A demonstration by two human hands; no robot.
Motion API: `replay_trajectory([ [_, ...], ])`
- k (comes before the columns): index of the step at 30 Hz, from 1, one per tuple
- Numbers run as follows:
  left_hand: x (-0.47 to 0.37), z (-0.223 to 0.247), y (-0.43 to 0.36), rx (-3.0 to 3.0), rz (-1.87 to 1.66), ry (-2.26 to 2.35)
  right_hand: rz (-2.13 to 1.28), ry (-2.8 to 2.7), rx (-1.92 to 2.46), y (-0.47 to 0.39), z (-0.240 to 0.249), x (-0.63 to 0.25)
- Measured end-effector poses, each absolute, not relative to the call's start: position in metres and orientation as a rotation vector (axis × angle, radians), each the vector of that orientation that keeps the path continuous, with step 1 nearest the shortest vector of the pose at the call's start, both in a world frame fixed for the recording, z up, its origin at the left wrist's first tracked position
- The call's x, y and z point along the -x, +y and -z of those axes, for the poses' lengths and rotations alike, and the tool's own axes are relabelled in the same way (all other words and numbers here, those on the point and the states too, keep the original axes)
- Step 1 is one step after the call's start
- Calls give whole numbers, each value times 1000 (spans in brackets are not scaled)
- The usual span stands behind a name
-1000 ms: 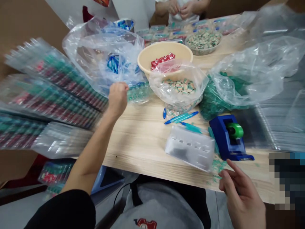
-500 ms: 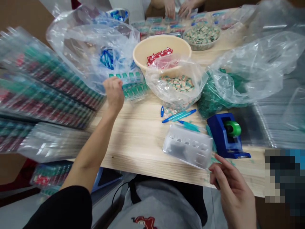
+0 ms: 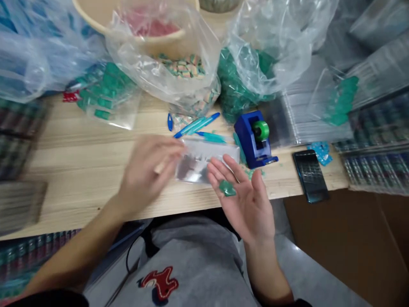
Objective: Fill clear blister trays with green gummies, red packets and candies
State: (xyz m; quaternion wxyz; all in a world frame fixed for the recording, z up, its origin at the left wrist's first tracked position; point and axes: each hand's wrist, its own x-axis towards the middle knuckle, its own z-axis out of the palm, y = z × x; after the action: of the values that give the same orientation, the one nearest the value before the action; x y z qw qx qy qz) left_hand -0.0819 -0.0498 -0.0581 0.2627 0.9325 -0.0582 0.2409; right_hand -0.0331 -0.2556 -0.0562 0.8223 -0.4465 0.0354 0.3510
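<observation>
My right hand [image 3: 244, 200] is held palm up with its fingers stretched out, just in front of the table edge. A small green translucent plastic piece [image 3: 227, 188] rests on it near the base of the fingers. My left hand [image 3: 148, 172] is smeared by motion, fingers bent towards the right; a pale spot shows between them, too blurred to name. Between the hands a clear plastic blister tray [image 3: 200, 161] lies on the table, partly covered by my fingers. Just behind it are blue pens [image 3: 196, 125].
A blue tape dispenser [image 3: 254, 140] stands right of the tray, with a phone [image 3: 309, 175] farther right. Behind are a bag of small striped pieces [image 3: 188, 68], a bag of green pieces [image 3: 236, 89] and a cream basin [image 3: 92, 15]. Packed trays [image 3: 377, 170] are stacked at the right.
The view has turned right and down. My left hand has come from the bags at the back left to beside the tray. My right hand has turned palm up, showing the green piece.
</observation>
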Motion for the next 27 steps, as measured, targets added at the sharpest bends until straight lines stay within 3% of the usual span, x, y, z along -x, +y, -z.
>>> replay_trajectory([
  [3,90,49,-99,-2453,-482,-365,-741,-12,1011,-257,51,38],
  [9,93,54,-121,-2284,-381,-219,-723,-129,974,-261,51,46],
  [18,113,75,-65,-2107,-275,215,-530,-84,1142,-288,82,44],
  [27,71,84,-36,-2584,-187,-104,-472,-72,1320,-300,90,36],
])
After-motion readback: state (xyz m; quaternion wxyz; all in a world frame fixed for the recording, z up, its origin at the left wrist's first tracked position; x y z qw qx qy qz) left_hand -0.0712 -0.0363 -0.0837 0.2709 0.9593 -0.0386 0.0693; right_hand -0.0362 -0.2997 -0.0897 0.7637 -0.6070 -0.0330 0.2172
